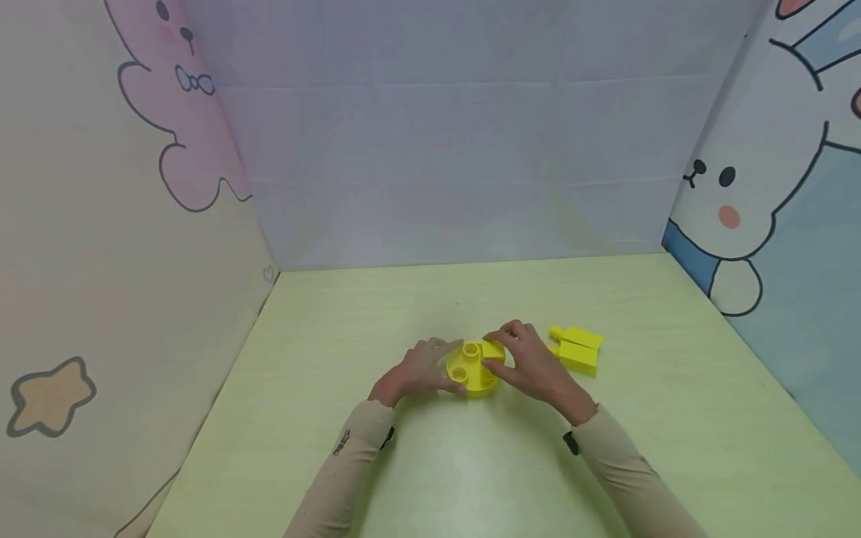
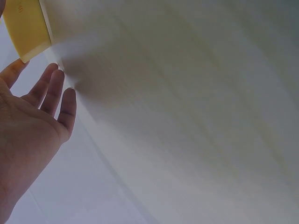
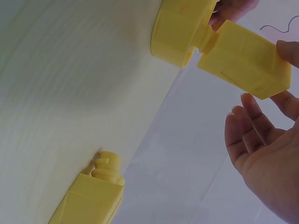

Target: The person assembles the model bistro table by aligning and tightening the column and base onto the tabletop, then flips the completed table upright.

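Observation:
A round yellow base (image 1: 476,387) with raised ring-shaped sockets sits on the table, my left hand (image 1: 420,368) gripping its left side between thumb and fingers. In the left wrist view, the base's side wall (image 2: 29,28) shows beside that hand's fingertips. My right hand (image 1: 531,366) pinches a yellow rectangular block (image 3: 247,60) by its outer end, between thumb and forefinger, other fingers loosely bent. The block stands upright over the base, its narrow neck (image 3: 203,38) at one of the sockets. The tip of the neck is hidden.
Two more yellow blocks with round pegs, a farther one (image 1: 584,338) and a nearer one (image 1: 577,359), lie side by side just right of my right hand. Printed cloth walls (image 1: 471,149) enclose the pale table (image 1: 336,329) at the back and sides.

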